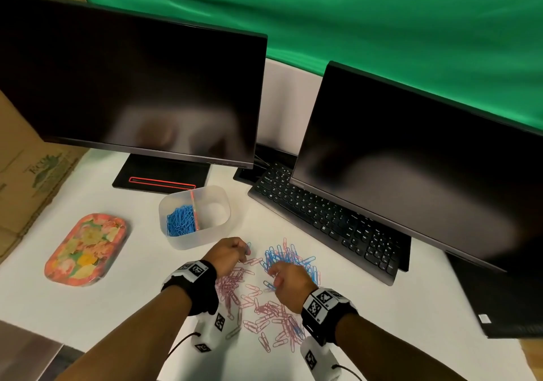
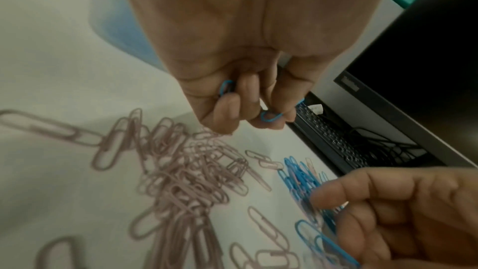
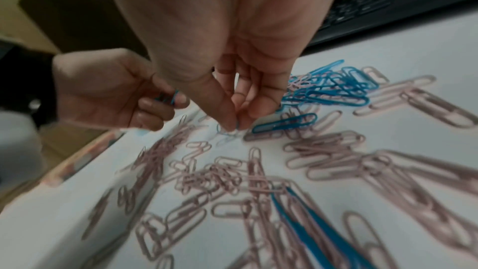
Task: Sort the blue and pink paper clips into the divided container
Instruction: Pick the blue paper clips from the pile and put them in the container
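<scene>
You are mid-sort: your left hand (image 1: 227,255) curls round several blue wire paper clips (image 2: 269,117), your right hand (image 1: 289,277) pinches another off the white table (image 1: 117,307), so next carry them to the translucent divided container (image 1: 219,225) at eleven o'clock.

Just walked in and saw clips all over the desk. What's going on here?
A person is sorting paper clips by colour. The left hand holds a few blue clips; the right hand pinches another off the table. The divided container has blue clips in its left section; the right looks empty. Pink clips remain scattered.

Dim, soft light; blurred wrist views
</scene>
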